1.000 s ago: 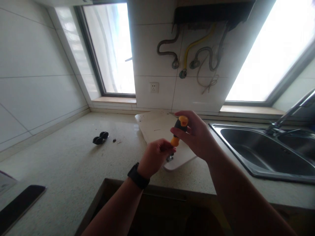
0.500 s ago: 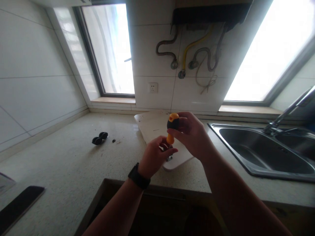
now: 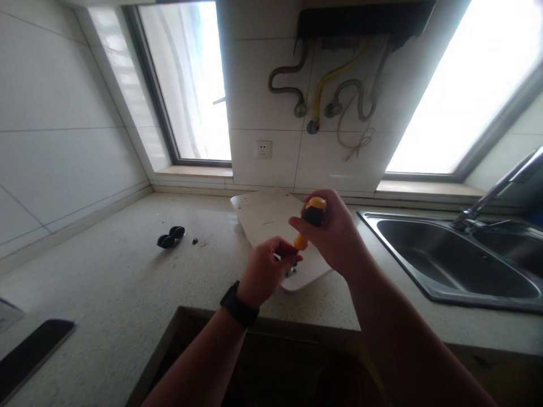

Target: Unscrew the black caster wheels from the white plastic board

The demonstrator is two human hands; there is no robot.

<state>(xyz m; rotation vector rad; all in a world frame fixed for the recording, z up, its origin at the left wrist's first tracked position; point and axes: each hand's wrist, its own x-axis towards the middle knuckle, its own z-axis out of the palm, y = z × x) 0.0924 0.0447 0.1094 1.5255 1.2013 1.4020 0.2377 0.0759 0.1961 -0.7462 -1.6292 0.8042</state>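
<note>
My right hand point(image 3: 333, 232) is closed round the black and yellow handle of a screwdriver point(image 3: 314, 213), which points down and to the left. My left hand point(image 3: 271, 265) is closed in a pinch at the screwdriver's lower end; whatever lies between thumb and forefinger is hidden. Under these fingers is a small metal fitting point(image 3: 291, 271) near the front corner of a white panel point(image 3: 311, 276). That panel lies flat on the counter, partly covered by both hands.
Two black casters point(image 3: 170, 237) lie left of the panel, with a small dark piece point(image 3: 195, 241) beside them. A dark flat object point(image 3: 34, 359) is at the lower left. A steel sink point(image 3: 449, 254) is on the right. An open drawer or cabinet point(image 3: 263, 362) sits below the counter edge.
The screwdriver handle has moved to the right and now leans more, its top away from my left hand. My left fingers stay near its lower end, above the fitting.
</note>
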